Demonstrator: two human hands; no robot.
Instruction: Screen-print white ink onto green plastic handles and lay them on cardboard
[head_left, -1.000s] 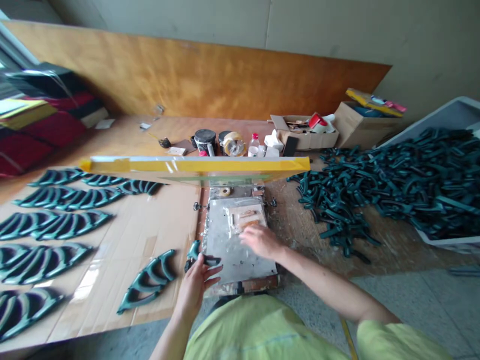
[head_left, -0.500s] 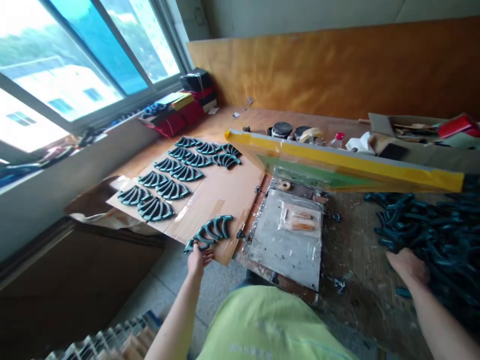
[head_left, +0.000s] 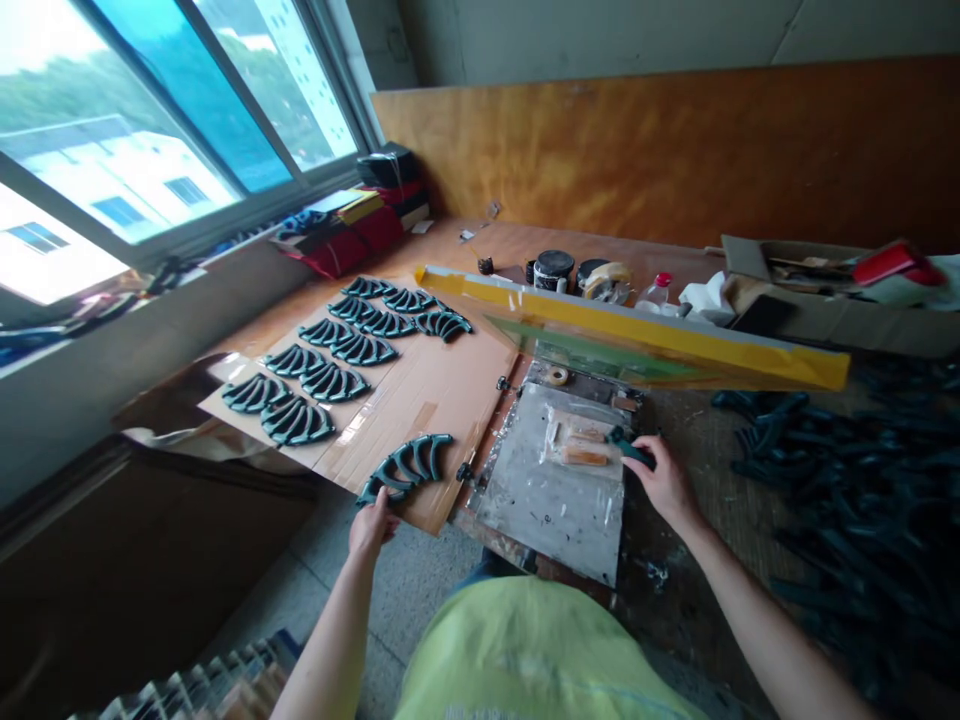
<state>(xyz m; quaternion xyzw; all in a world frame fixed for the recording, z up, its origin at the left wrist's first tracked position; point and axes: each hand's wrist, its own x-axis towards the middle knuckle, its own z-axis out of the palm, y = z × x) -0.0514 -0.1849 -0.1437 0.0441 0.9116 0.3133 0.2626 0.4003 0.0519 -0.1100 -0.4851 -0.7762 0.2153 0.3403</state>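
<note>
At the near edge of a cardboard sheet (head_left: 420, 380), my left hand (head_left: 373, 523) pinches the lower end of a dark green curved, ribbed piece (head_left: 409, 465). My right hand (head_left: 660, 478) holds a small dark green part (head_left: 632, 450) over the right edge of a grey board (head_left: 540, 500), beside a clear plastic bag with wooden pieces (head_left: 581, 440). More ribbed pieces (head_left: 334, 380) lie in rows on the far left of the cardboard. A large pile of dark green parts (head_left: 862, 480) covers the right of the bench.
A yellow-edged bar (head_left: 637, 325) slants across behind the grey board. Beyond it stand black-lidded jars (head_left: 553, 268), a red-capped bottle (head_left: 658, 290) and an open cardboard box (head_left: 840, 290). A tape roll (head_left: 557, 375) sits at the board's top.
My right hand has come left from the pile to the grey board, now with a green part in it. My left hand stays at the ribbed piece; the view has shifted slightly.
</note>
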